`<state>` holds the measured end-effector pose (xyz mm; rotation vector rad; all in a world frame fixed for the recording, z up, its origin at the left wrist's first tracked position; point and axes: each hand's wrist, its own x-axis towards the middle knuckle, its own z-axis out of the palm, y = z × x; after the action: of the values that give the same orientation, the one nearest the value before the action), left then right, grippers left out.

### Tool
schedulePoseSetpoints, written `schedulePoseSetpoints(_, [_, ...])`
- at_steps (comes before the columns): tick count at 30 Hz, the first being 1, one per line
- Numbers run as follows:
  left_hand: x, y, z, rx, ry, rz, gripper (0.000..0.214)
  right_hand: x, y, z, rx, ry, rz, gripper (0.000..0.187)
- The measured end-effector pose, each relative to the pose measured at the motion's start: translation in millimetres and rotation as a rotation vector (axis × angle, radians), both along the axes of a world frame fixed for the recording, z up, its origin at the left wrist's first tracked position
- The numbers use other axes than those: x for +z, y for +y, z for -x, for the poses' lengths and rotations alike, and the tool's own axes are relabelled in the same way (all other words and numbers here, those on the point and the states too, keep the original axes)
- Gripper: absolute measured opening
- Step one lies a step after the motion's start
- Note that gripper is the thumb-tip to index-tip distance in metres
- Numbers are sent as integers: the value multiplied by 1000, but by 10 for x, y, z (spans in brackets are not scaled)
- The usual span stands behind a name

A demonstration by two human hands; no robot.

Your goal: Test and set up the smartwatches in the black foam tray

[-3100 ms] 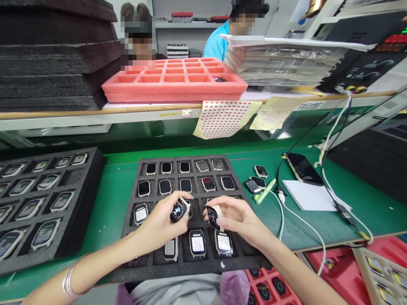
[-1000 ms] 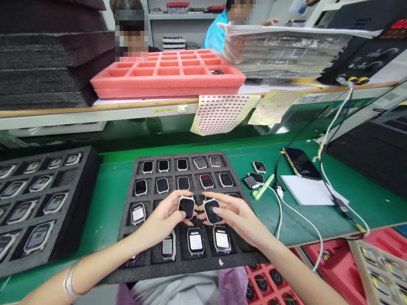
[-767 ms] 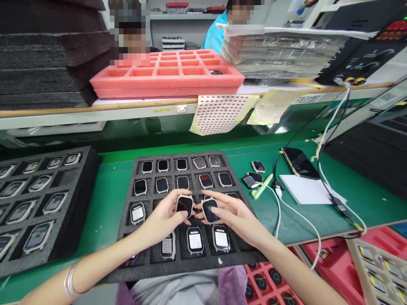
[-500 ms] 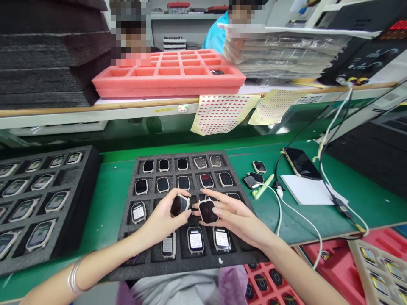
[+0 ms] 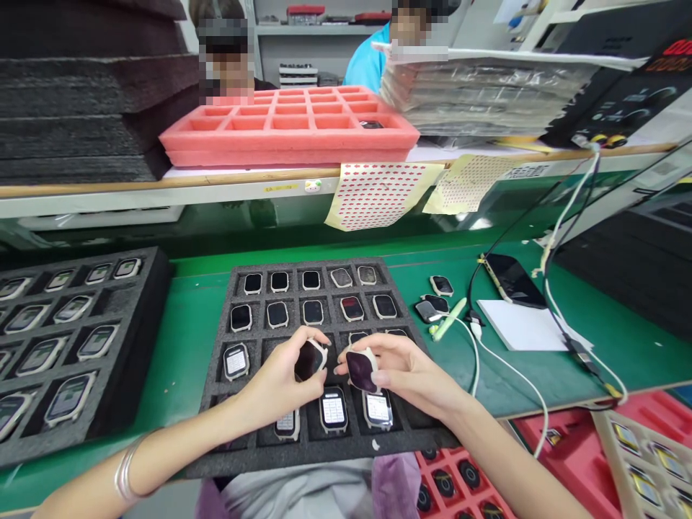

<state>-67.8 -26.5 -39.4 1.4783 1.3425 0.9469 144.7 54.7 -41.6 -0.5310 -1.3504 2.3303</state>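
You're gripping two watches now, one apiece! The first watch point(image 5: 309, 360) is resting between the thumb and fingers of your left hand point(image 5: 284, 371), leaning over, its dark screen showing and its pale casing edge peeking out on the right; your hand is hiding part of its left side. Across from it, the second watch point(image 5: 361, 371) is sitting tilted in your right hand point(image 5: 408, 371), rounded corners on view, its dark face carrying a purplish sheen, its pale side showing at the upper right. Both are hanging over the foam tray point(image 5: 324, 450), near each other yet staying apart.
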Motion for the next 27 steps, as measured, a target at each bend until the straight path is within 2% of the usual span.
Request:
schedulePoseSetpoints(13, [45, 13, 10, 9, -9, 11, 30, 24, -25, 7, -80, -25, -1, 34])
schedulePoseSetpoints(21, [44, 10, 16, 59, 48, -45, 29, 50, -28, 10, -85, -45, -31, 33])
schedulePoseSetpoints(27, [63, 6, 17, 35, 40, -36, 28, 41, -30, 6, -61, -29, -28, 32])
